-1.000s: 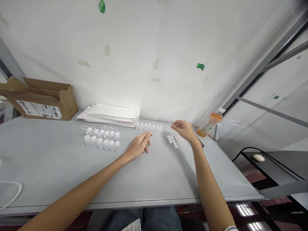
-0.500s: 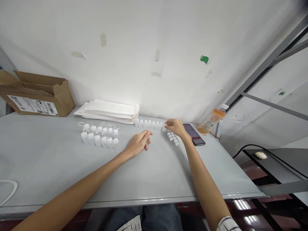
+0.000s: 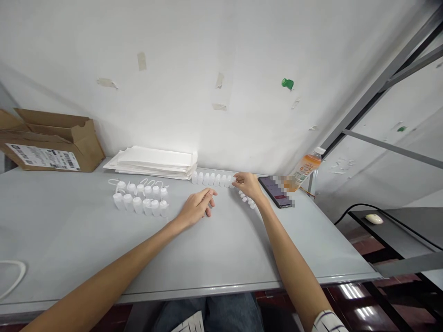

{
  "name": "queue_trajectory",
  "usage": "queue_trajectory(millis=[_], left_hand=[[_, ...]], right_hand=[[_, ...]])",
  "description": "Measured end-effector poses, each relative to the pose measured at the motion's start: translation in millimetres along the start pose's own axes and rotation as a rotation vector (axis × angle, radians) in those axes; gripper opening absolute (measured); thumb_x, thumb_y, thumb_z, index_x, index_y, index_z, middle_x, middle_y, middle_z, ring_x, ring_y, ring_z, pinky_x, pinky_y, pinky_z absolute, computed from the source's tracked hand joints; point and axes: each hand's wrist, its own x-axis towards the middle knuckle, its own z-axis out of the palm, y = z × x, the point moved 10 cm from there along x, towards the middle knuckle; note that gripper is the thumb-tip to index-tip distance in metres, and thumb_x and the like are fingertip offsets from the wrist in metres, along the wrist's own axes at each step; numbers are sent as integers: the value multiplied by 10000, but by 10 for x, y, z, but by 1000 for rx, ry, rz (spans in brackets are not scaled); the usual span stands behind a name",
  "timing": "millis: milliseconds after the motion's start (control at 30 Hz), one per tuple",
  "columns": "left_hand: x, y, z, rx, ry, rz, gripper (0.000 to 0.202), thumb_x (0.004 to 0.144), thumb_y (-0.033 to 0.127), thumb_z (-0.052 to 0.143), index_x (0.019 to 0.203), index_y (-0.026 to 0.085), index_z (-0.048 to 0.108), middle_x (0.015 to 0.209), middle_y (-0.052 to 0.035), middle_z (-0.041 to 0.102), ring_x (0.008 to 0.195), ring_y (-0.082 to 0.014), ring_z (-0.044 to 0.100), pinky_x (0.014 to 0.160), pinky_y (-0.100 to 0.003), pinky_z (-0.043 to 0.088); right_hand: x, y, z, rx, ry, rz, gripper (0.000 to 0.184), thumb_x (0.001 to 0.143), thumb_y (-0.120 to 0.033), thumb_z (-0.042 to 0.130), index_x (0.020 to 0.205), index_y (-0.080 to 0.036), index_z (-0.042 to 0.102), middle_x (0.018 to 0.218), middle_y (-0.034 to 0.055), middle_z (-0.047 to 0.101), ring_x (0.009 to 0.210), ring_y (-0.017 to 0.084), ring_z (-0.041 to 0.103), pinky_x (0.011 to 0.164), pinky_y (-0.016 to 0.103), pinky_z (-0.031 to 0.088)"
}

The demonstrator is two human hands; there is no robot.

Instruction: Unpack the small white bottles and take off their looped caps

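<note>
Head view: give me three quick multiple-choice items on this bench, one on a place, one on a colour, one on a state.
1. Where is the phone?
A) On the paper stack
B) Just right of the right hand
C) Inside the cardboard carton

2. What colour shows through the drink bottle?
A) Blue
B) Green
C) Orange

3. What state is the box in?
A) Flaps open
B) Taped shut
C) Crushed flat

1: B, the phone lies on the bench beside that hand.
2: C, orange shows through its clear plastic.
3: A, its flaps stand apart at the top.
</note>
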Motion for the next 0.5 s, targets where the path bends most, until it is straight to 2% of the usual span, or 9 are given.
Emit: queue_trajectory(millis=[167,367,433,500], left_hand=[[-11,59,1,37,1,22,416,940,510,347,1061,208,606,830,-18,632,536,-104,613,500,-220,426],[-43,163,7,169,3,68,344,931,454,400,1039,209,614,824,-15,644,538,-113,602,534,-237,431],[-69,280,-33,278,33,138,313,933,406,401,1024,213,630,838,-18,662,556,-116,590,569,-246,433],[-124,486,-99,447,73,257,281,925,357,417,977,216,655,878,-25,685,586,-119,575,602,-254,422]], right_hand=[[-23,37,-39,-45,-6,2,357,764,-237,706,1114,-179,664,997,80,743,907,199,703,847,304,499],[-70,23,-125,-81,27,-12,409,775,-277,701,1171,-193,642,1055,92,726,997,218,681,869,327,494],[-80,7,-149,-87,46,-26,393,794,-301,685,1169,-191,642,1081,97,719,1030,231,667,871,339,495],[-84,-1,-181,-78,71,-42,369,820,-332,659,1161,-193,643,1108,96,710,1047,239,657,859,346,502]])
